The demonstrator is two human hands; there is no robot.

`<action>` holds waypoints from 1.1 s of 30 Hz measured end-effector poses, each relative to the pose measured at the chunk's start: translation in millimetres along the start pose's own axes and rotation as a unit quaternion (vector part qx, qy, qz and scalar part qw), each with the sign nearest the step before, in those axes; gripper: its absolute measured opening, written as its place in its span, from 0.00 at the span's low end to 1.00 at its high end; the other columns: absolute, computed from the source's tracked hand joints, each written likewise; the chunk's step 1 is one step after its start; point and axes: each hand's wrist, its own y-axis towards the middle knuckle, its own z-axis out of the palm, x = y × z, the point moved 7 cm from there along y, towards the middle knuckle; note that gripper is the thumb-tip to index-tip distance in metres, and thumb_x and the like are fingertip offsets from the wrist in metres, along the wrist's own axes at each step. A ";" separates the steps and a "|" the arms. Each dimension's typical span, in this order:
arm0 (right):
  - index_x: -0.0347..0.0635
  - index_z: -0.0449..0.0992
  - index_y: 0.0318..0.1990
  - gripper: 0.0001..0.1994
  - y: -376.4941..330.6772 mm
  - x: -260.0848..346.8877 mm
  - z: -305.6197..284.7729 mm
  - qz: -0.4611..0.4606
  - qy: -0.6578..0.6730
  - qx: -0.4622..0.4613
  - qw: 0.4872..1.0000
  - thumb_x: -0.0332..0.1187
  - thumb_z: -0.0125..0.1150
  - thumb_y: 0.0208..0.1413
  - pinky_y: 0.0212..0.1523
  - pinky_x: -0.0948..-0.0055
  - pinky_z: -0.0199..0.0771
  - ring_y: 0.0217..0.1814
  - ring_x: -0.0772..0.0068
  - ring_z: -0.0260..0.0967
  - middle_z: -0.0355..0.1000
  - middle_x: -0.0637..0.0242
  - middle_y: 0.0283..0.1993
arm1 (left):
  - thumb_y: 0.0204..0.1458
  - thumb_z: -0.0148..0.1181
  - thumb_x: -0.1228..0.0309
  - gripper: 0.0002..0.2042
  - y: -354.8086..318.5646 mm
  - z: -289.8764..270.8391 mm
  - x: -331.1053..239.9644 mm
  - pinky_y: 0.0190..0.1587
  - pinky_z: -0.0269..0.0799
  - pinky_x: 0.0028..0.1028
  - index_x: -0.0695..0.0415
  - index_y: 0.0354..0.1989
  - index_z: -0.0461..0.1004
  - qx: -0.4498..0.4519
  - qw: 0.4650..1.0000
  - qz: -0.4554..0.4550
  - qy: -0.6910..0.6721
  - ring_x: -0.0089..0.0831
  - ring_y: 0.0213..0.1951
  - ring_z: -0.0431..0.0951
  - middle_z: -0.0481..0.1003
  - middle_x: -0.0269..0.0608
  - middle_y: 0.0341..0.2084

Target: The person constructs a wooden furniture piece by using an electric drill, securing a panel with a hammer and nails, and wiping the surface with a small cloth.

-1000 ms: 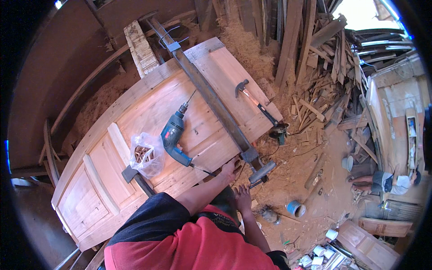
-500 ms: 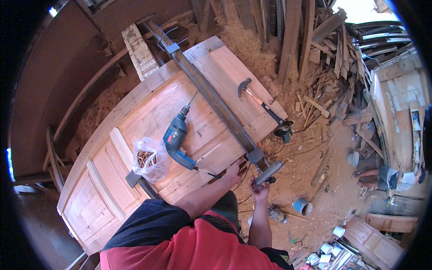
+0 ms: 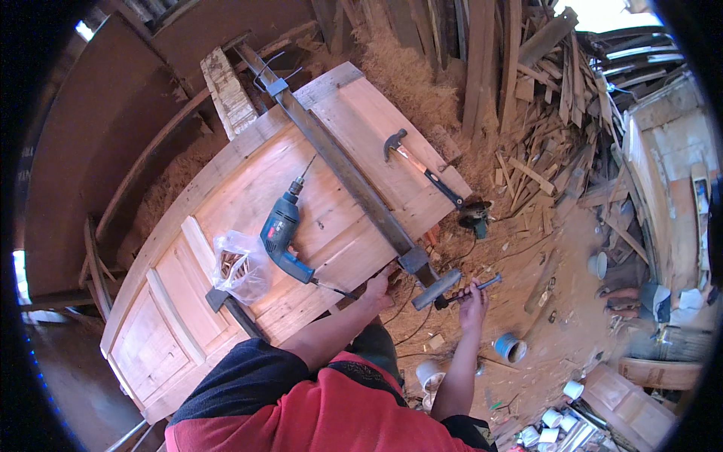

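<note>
A panelled wooden door [image 3: 331, 218] lies in front of me with a long steel bar clamp [image 3: 343, 173] across it. My right hand [image 3: 473, 303] is closed round the handle bar [image 3: 489, 282] at the clamp's near end, beside its end jaw [image 3: 437, 290]. My left hand [image 3: 379, 291] is at the door's near edge, left of the clamp; its fingers are mostly hidden. On the door rest a blue power drill [image 3: 280, 230], a clear plastic bag [image 3: 239, 267] of small wooden pieces and a claw hammer [image 3: 422, 167]. A second clamp [image 3: 241, 313] crosses the door at the left.
A green power tool [image 3: 474, 218] sits on the sawdust-covered floor past the door's right corner. Scrap wood [image 3: 561, 113] is heaped at the far right. A blue can [image 3: 509, 348] and white tubs [image 3: 429, 374] stand nearby. Another person [image 3: 655, 301] is at the right.
My right hand has moved right and up, and the handle bar in it now shows sticking out to the right. My left hand has shifted slightly left along the door's edge with the view.
</note>
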 end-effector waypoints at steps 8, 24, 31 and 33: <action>0.41 0.73 0.42 0.05 -13.3 13.1 10.7 -0.028 -0.029 0.013 0.999 0.26 0.57 0.59 0.37 0.68 0.73 0.31 0.72 0.65 0.66 0.69 0.30 | 0.58 0.64 0.68 0.10 -13.1 15.0 2.6 0.43 0.79 0.40 0.52 0.47 0.75 -0.046 0.996 0.057 -0.055 0.34 0.44 0.78 0.78 0.36 0.43; 0.50 0.79 0.35 0.07 -121.5 -54.3 61.1 -0.333 -0.728 0.362 0.477 0.32 0.60 0.47 0.45 0.56 0.63 0.51 0.65 0.67 0.72 0.72 0.37 | 0.64 0.53 0.65 0.11 -20.6 -4.1 0.9 0.43 0.81 0.52 0.56 0.49 0.74 -0.088 0.986 0.109 -0.091 0.42 0.43 0.79 0.79 0.45 0.40; 0.48 0.76 0.40 0.09 -101.9 -94.7 36.3 -0.293 -0.805 0.350 0.378 0.36 0.54 0.53 0.48 0.51 0.65 0.57 0.64 0.64 0.70 0.68 0.46 | 0.60 0.62 0.60 0.17 -83.0 -0.9 -18.1 0.31 0.73 0.40 0.65 0.40 0.76 -0.352 0.849 0.272 0.285 0.41 0.32 0.80 0.79 0.50 0.31; 0.45 0.75 0.43 0.12 -98.7 -100.6 29.5 -0.270 -0.824 0.358 0.346 0.38 0.52 0.55 0.50 0.50 0.65 0.59 0.62 0.63 0.70 0.64 0.48 | 0.62 0.57 0.58 0.20 -116.4 10.6 -30.8 0.25 0.71 0.40 0.69 0.31 0.76 -0.404 0.758 0.321 0.399 0.41 0.22 0.79 0.77 0.53 0.21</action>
